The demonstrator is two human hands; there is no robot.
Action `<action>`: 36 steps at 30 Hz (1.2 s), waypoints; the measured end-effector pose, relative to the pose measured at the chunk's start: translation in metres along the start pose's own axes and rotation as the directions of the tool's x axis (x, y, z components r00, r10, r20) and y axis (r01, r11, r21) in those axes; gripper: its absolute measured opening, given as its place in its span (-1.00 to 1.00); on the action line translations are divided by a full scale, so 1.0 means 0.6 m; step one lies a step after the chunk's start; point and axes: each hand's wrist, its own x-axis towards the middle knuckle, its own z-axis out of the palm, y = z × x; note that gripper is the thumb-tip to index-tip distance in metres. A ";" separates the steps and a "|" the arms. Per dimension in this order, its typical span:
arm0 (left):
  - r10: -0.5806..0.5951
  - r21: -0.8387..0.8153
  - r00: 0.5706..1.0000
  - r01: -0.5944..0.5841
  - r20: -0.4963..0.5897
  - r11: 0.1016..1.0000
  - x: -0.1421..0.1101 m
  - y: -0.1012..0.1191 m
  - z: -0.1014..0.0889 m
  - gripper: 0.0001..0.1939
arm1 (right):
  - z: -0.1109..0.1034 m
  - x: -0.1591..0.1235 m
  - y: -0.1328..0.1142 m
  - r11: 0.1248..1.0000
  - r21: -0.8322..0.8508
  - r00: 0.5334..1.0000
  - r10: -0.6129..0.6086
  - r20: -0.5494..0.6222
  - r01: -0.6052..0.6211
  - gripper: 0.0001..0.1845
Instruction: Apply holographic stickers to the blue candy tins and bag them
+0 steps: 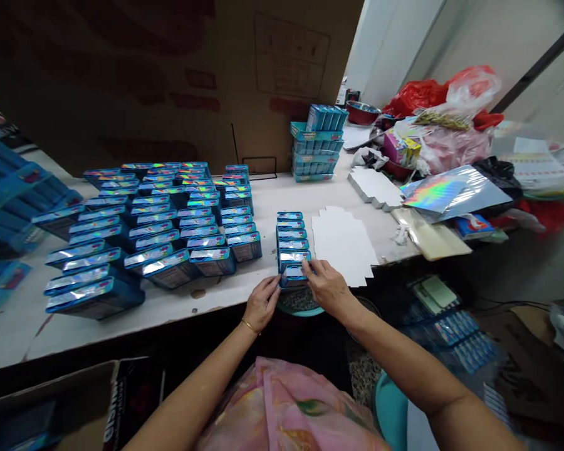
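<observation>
A short row of small blue boxes (291, 235) with shiny tops stands near the front edge of the table. My right hand (328, 287) has its fingers closed at the right side of the nearest blue box (295, 273). At that box's lower left corner, the fingertips of my left hand (262, 302) are pressed together. Parts of the box are hidden behind my fingers. Just right of the row lies a flat white cardboard blank (343, 244). Many more blue boxes (160, 219) stand in columns to the left.
Filled blue display trays (314, 160) are stacked against a large brown carton (169, 81). A pile of white blanks (375, 188), holographic sheets (455, 191) and plastic bags (460, 138) occupy the right side. Below the table edge sits a turquoise basin (303, 311).
</observation>
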 end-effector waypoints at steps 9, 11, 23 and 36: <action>0.018 0.021 1.000 -0.018 -0.012 1.000 0.020 0.017 -0.004 -0.49 | 0.030 0.007 -0.002 0.985 0.166 0.999 -0.045 0.013 0.042 -0.19; 0.074 0.023 0.996 -0.073 -0.047 0.997 0.042 0.040 -0.003 -0.44 | 0.025 0.006 0.008 0.954 0.292 0.995 -0.087 0.043 0.071 -0.14; -0.129 -0.144 0.989 0.118 -0.067 0.983 0.092 0.066 0.013 -0.51 | 0.039 -0.199 0.396 0.447 0.499 0.388 0.894 -0.224 -0.742 -0.71; -0.234 -0.083 0.970 0.229 -0.058 0.970 0.098 0.084 0.009 -0.54 | 0.035 -0.281 0.675 0.147 0.166 0.148 0.989 -0.006 -0.975 -0.80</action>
